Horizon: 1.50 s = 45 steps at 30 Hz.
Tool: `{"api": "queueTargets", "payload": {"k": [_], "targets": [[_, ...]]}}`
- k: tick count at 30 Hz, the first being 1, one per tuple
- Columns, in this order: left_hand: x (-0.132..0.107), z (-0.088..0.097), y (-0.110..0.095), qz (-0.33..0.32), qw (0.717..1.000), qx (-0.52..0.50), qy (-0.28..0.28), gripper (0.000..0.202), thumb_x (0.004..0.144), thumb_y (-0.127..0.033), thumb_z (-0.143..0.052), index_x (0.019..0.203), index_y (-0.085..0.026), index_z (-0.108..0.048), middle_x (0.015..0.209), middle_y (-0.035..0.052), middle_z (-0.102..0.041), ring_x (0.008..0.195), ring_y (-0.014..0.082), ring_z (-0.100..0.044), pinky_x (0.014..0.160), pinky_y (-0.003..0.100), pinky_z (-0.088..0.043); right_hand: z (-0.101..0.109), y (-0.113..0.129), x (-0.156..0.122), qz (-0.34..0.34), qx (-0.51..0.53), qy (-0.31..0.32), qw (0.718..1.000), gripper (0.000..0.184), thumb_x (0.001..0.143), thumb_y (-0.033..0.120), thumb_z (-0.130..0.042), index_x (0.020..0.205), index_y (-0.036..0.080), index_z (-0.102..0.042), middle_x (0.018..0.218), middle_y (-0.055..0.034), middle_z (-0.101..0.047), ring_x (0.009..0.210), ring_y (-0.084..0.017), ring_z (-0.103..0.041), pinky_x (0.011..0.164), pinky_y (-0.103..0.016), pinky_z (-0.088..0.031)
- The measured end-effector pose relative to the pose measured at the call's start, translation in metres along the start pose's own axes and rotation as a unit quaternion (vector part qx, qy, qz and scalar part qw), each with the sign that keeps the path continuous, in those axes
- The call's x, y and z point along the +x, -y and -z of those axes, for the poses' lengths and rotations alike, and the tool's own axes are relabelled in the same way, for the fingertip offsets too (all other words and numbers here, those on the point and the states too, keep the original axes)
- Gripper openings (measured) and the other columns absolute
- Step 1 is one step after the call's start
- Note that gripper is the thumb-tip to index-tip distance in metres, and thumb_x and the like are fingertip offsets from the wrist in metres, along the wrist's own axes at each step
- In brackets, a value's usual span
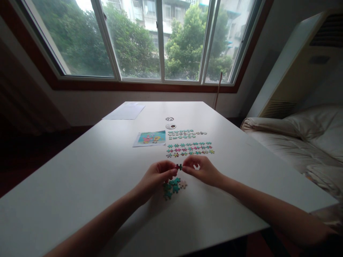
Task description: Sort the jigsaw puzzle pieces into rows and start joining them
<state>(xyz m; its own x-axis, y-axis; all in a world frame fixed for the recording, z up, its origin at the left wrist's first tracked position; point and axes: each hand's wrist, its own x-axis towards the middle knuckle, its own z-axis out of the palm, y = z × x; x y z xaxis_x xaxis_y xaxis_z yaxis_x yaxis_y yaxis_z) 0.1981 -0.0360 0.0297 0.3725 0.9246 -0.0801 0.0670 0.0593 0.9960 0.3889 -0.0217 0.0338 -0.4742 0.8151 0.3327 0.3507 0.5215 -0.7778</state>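
Observation:
Between my two hands, a small dark red and green jigsaw puzzle piece (179,167) is held just above the table. My left hand (160,171) pinches its left side, and my right hand (200,169) pinches the right side with thumb and forefinger. Below them lies a loose pile of jigsaw pieces (175,185), mostly teal, one of them turned pale side up. Beyond my hands, more pieces (189,144) are laid out in several rows. A printed colour picture (152,138) with cartoon figures lies to the left of the rows.
Two small round items (170,126) sit behind the picture on the white table (80,171). White paper sheets (124,111) lie at the far left corner. A cream sofa (294,142) runs along the right side, and a window (160,43) is ahead.

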Motion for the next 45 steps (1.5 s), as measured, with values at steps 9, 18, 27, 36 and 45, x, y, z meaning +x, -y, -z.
{"api": "queueTargets", "payload": {"k": [9, 18, 27, 36, 45], "targets": [[-0.005, 0.037, -0.008, -0.183, 0.878, 0.436, 0.071, 0.016, 0.080, -0.026, -0.048, 0.084, -0.018, -0.061, 0.074, 0.0030, -0.058, 0.066, 0.0123, -0.051, 0.062, 0.024, -0.041, 0.033, -0.023, 0.013, -0.083, 0.158, -0.045, 0.983, 0.025, 0.067, 0.036, -0.062, 0.062, 0.015, -0.050, 0.057, 0.0030, -0.049, 0.053, -0.007, -0.042, 0.050, -0.020, -0.034], [-0.014, 0.036, -0.016, -0.167, 0.837, 0.498, 0.155, 0.020, 0.082, -0.027, -0.046, 0.092, -0.021, -0.061, 0.083, 0.0049, -0.058, 0.072, 0.0148, -0.052, 0.068, 0.026, -0.041, 0.068, -0.036, 0.017, -0.099, 0.079, -0.017, 0.992, 0.025, 0.067, 0.039, -0.059, 0.065, 0.015, -0.051, 0.058, 0.0022, -0.050, 0.053, -0.008, -0.043, 0.051, -0.021, -0.035], [-0.015, 0.039, -0.021, -0.156, 0.840, 0.490, 0.172, 0.019, 0.078, -0.029, -0.050, 0.090, -0.022, -0.062, 0.080, 0.0035, -0.056, 0.072, 0.0149, -0.051, 0.066, 0.025, -0.040, 0.130, -0.082, 0.009, -0.191, -0.323, -0.018, 0.927, 0.020, 0.074, 0.033, -0.049, 0.075, 0.017, -0.062, 0.072, -0.0033, -0.063, 0.064, -0.014, -0.054, 0.058, -0.023, -0.037], [-0.012, 0.040, -0.018, -0.139, 0.841, 0.495, 0.168, 0.013, 0.077, -0.030, -0.052, 0.082, -0.020, -0.058, 0.079, 0.0013, -0.055, 0.070, 0.0134, -0.049, 0.063, 0.023, -0.038, 0.138, -0.098, 0.003, -0.243, -0.337, 0.053, 0.908, 0.023, 0.073, 0.033, -0.052, 0.080, 0.015, -0.063, 0.077, -0.0062, -0.065, 0.068, -0.016, -0.056, 0.059, -0.023, -0.038], [-0.014, 0.036, -0.031, -0.071, 0.929, 0.314, 0.182, 0.018, 0.075, -0.033, -0.056, 0.072, -0.016, -0.054, 0.070, -0.0021, -0.052, 0.064, 0.0096, -0.043, 0.059, 0.021, -0.035, 0.130, -0.106, 0.005, -0.197, -0.333, 0.043, 0.921, 0.023, 0.074, 0.035, -0.051, 0.084, 0.017, -0.062, 0.075, -0.0031, -0.062, 0.065, -0.013, -0.054, 0.060, -0.022, -0.038]]}}
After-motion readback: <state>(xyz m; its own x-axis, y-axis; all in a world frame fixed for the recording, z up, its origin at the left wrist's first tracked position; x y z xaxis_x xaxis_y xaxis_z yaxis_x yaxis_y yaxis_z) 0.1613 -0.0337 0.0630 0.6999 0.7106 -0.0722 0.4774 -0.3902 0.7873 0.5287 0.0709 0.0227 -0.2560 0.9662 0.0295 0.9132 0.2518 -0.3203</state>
